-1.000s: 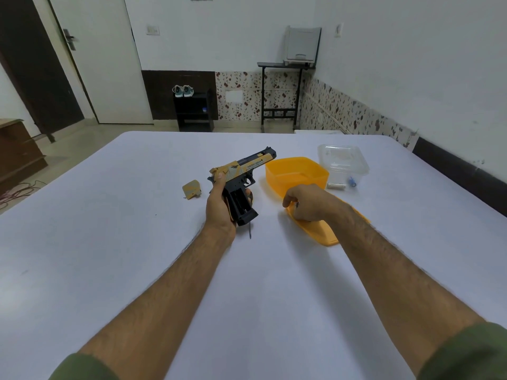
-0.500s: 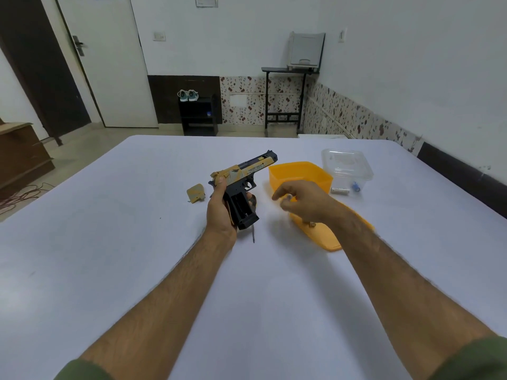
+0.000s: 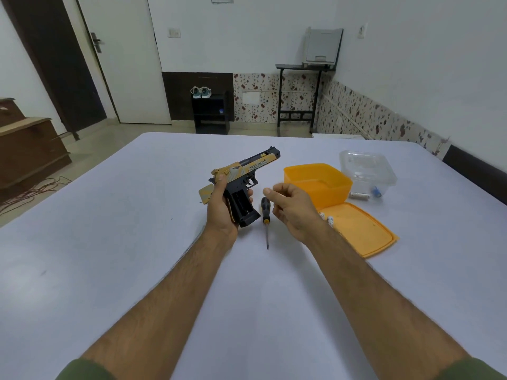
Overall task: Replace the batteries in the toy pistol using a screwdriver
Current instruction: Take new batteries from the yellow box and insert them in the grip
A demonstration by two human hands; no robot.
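My left hand [image 3: 219, 209] grips the tan and black toy pistol [image 3: 247, 171] by its handle, muzzle pointing away to the right. The battery bay [image 3: 241, 204] in the handle is open. The tan cover piece [image 3: 205, 194] lies on the table behind that hand. A black-handled screwdriver [image 3: 265, 212] lies between my hands, tip toward me. My right hand [image 3: 293, 209] hovers just right of the pistol, fingers curled and thumb against forefinger; what it pinches is hidden. Two batteries [image 3: 326, 218] lie on the orange lid [image 3: 362, 231].
An orange tub [image 3: 318, 185] stands behind my right hand. Right of it is a clear plastic box [image 3: 367, 171], with a battery [image 3: 359, 196] and a small blue item [image 3: 377, 192] at its base. The white table [image 3: 137, 242] ends at the far edge.
My right hand lifted off the orange lid and moved left toward the pistol's handle. The screwdriver, hidden before, now shows between the hands. The left hand kept holding the pistol.
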